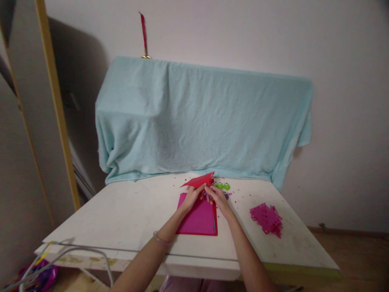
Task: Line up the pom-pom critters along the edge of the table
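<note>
Paper stack on table, scraps to its right, cloth behind.

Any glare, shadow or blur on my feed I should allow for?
Head view: dim light, no strong glare on the white tabletop; head view: dark, soft-edged shadow on the off-white wall at left; head view: fine detail soft around the bare left hand and bare right hand.

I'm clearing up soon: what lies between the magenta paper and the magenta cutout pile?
In the head view, the right forearm, over white tabletop with tiny reddish scraps.
</note>
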Motion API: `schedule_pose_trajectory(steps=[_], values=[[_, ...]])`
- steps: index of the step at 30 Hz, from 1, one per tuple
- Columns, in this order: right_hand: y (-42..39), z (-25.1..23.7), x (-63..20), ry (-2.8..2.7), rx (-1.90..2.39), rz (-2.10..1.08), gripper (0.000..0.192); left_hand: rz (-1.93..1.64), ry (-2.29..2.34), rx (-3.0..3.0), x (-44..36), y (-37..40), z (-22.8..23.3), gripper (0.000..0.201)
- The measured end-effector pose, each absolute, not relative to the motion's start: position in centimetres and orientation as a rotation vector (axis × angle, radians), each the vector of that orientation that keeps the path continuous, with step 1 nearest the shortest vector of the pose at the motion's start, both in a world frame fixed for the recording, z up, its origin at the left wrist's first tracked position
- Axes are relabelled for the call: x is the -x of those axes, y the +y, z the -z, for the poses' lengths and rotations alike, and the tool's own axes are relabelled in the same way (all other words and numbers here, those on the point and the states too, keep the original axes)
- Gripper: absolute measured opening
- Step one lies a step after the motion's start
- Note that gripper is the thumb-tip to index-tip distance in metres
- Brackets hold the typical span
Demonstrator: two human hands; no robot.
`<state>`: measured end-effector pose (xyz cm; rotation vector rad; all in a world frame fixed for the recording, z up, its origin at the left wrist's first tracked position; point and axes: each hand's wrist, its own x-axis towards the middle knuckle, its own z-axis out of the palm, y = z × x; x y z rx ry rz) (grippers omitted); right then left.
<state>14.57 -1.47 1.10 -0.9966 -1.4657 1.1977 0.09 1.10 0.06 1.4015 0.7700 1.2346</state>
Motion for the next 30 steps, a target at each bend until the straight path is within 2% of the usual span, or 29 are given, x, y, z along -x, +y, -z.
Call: schedule_pose_trajectory(steps=[11, 30], values=[[-0.9, -1.0, -15.5, -1.242, 1.009, -1.064, 0.045, -1.271, 0.759, -1.362, -0.2, 1.6, 0.3, 0.045], [-1.0, -1.1, -15.7, -1.123, 0.970, -1.130, 0.050, -1.255, 0.773, -1.365, -0.2, 1.5, 0.5, 0.046]])
